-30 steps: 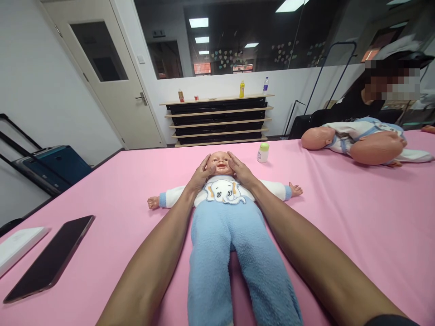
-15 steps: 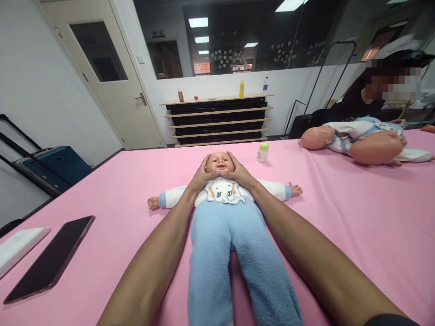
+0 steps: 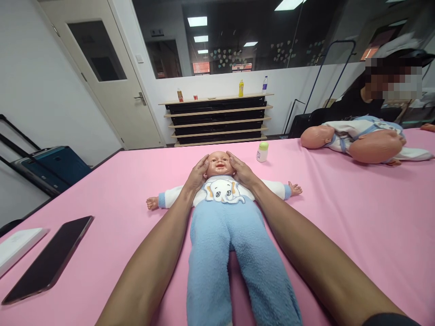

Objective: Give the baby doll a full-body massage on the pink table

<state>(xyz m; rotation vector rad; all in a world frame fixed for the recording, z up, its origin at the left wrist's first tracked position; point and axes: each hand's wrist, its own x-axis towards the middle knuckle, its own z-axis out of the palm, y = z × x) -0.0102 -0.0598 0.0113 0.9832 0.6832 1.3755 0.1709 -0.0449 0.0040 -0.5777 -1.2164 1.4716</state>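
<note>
A baby doll [image 3: 227, 217] lies on its back, arms spread, in a white top with an elephant face and fuzzy blue trousers. Against one side of its head [image 3: 219, 164] rests my left hand [image 3: 198, 174], open, fingers stretched along the cheek and temple. My right hand [image 3: 242, 171] touches the opposite side the same way, also open. Between the hands the doll's face shows freely, while both thumbs lie near the jaw edges. Neither palm is visible. Beyond my right hand stands a small white bottle with a green cap [image 3: 262, 152].
Pink cloth [image 3: 340, 203] covers the table. A dark phone [image 3: 50, 260] and a white box [image 3: 20, 246] lie at left. Another doll [image 3: 374, 142] lies at far right, near a seated person [image 3: 356, 97]. Behind the table is a shelf unit [image 3: 217, 111].
Both thumbs have slid outward from the doll's chin to the sides of its face, uncovering the chin. The hands stay beside the head, and the doll lies in the same place.
</note>
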